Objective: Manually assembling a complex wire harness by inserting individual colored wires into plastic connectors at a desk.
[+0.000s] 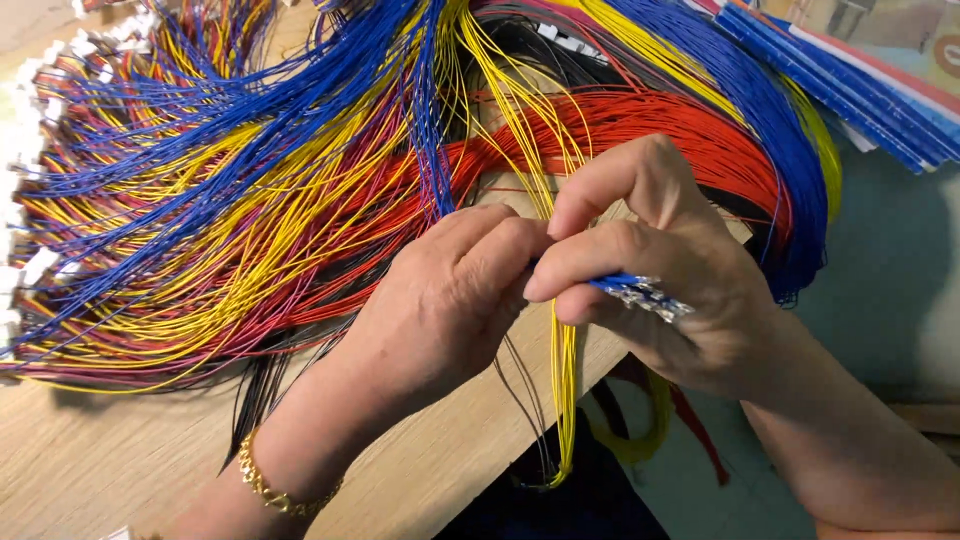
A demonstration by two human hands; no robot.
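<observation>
blue wires [612, 281] | short bundle, silvery metal tips, roughly level | pinched between both hands' fingers [560, 272], apparently

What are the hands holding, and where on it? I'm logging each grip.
The right hand pinches a small bunch of blue wires just behind their metal terminals; the left hand meets it, its grip hidden.

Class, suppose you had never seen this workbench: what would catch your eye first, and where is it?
First, the great fan of coloured wires, blue, yellow, red and black, spread over the wooden table from the upper left. Then, at centre, the left hand and right hand meeting, the right pinching a small bunch of blue wires with metal tips.
</observation>
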